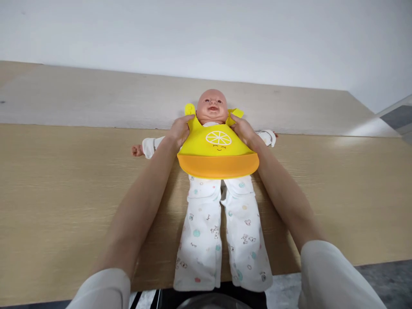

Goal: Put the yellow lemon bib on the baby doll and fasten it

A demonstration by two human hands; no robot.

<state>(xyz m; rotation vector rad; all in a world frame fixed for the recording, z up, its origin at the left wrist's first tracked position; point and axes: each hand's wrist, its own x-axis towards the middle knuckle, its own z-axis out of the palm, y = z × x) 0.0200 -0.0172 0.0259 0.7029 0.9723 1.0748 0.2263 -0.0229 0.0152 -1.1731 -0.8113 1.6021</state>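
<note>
A baby doll in white printed clothes lies on its back, its head away from me and its arms spread wide. Over its chest is a yellow bib with a lemon-slice print and an orange catch pocket along the bottom. My left hand pinches the bib's upper left edge, below one neck strap. At the upper right edge, my right hand grips the bib just under the other strap. Both strap ends stick up beside the doll's head and are apart from each other. The doll's printed trousers point toward me.
The doll rests on a light wooden table, with a paler board strip along its back. Behind that rises a white wall. A dark seat edge shows below the table's front edge.
</note>
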